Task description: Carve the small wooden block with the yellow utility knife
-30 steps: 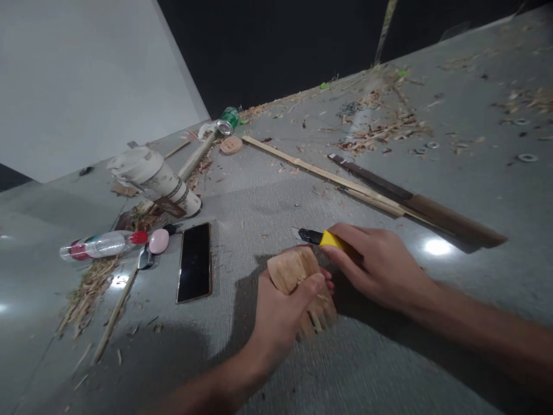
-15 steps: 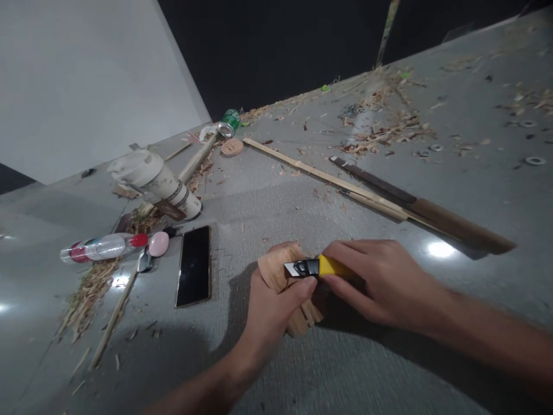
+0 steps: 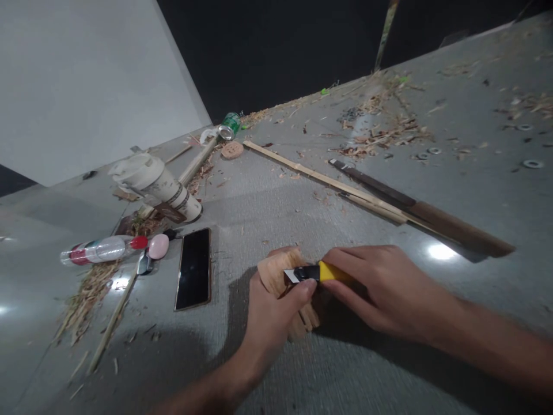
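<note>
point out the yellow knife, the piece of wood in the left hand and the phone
Yellow knife (image 3: 329, 271): head view, on the handle
Piece of wood (image 3: 273, 271): head view, pale upper part
Phone (image 3: 193, 269): head view, dark screen

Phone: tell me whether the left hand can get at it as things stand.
Probably not, as the left hand holds the wooden piece, though nothing visible blocks its way to the phone.

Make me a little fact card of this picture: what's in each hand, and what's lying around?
Left hand: holds a carved wood piece
Right hand: grips a yellow knife
Blade: over the wood in view; touching, can't tell
Beside left hand: phone, screen dark
Farther left: red-capped bottle, white tumbler
Far back: green can, round tan disc
Right side: metal washers, wood shavings
</note>
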The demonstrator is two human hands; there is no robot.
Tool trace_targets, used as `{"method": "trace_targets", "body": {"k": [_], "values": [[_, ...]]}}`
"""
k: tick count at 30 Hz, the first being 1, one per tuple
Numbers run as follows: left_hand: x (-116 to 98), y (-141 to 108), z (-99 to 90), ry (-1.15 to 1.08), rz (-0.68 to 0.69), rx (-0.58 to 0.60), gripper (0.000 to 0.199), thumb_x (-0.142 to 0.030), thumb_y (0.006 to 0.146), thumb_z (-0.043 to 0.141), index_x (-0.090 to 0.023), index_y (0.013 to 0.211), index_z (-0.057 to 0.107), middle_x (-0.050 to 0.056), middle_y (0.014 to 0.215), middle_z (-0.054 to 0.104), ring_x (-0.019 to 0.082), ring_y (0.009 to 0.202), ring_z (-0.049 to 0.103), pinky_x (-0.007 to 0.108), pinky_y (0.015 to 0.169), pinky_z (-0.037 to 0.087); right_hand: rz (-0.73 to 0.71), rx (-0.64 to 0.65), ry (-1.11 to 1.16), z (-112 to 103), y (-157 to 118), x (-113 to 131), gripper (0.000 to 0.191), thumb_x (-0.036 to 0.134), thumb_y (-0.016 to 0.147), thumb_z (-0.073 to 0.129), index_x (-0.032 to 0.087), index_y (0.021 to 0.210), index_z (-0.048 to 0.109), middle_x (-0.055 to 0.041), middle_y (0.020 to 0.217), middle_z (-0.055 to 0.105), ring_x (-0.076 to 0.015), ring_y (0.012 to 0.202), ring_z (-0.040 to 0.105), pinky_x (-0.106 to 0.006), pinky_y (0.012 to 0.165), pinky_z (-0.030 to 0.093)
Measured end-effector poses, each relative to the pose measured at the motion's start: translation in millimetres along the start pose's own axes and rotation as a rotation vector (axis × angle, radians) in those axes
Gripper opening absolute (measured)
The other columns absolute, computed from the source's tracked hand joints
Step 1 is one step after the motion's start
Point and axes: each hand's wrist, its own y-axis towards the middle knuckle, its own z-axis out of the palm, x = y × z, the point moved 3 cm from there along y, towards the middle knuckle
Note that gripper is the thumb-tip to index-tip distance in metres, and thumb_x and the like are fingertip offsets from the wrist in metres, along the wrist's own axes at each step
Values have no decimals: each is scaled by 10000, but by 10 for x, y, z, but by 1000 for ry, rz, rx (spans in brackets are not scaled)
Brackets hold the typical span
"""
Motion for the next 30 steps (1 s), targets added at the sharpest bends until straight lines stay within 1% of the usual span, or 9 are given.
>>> {"method": "trace_targets", "body": {"k": [4,7,11,14,18,20,24,30], "values": [[-54,-6,38,20,-2,1,395,-271,781,900,-248,1158,782,5,955,765,155,833,710,259,786,611,9,18,2,-61,-1,10,295,396,1098,454,244,854,520,4,739,643,-165,597,564,-348,581,253],[-68,-13,56,40,-14,-15,350,-285,783,896,-230,1113,793,13,933,768,165,832,718,262,775,612,22,3,-33,-68,-10,22,290,398,1091,464,245,855,535,1,730,647,-175,586,586,-346,577,248],[-12,-36,41,75,-87,-63,284,-375,775,910,-188,950,787,24,845,742,177,759,702,271,702,601,25,-71,-105,-15,-44,73,274,394,1092,462,237,884,550,-5,716,647,-186,573,607,-340,565,253],[26,-61,14,118,-99,-101,300,-426,779,907,-175,820,748,28,785,708,178,720,677,268,662,582,19,-152,-133,36,-63,125,279,392,1097,453,232,883,532,-7,717,642,-184,572,614,-333,564,288],[37,-82,13,103,-74,-103,310,-454,834,870,-172,868,747,31,818,701,172,731,666,267,676,582,25,-218,-163,93,-56,175,288,392,1102,444,236,868,506,4,691,611,-186,567,617,-332,570,325],[34,-85,23,83,-64,-104,315,-455,847,866,-173,928,753,26,828,701,166,730,665,263,676,586,30,-235,-175,110,-47,193,291,388,1103,442,237,863,505,8,683,603,-186,565,620,-334,569,325],[13,-91,49,40,-29,-133,319,-417,864,865,-183,1049,749,28,894,731,171,795,698,262,722,603,46,-239,-154,129,-40,218,302,397,1109,437,234,864,506,6,693,621,-178,561,622,-328,560,318],[-13,-114,107,-59,-10,-83,270,-405,904,837,-194,1049,753,37,942,772,198,862,750,309,816,634,62,-261,-91,147,-48,244,300,402,1101,457,231,862,519,11,685,617,-167,557,607,-312,555,322]]}}
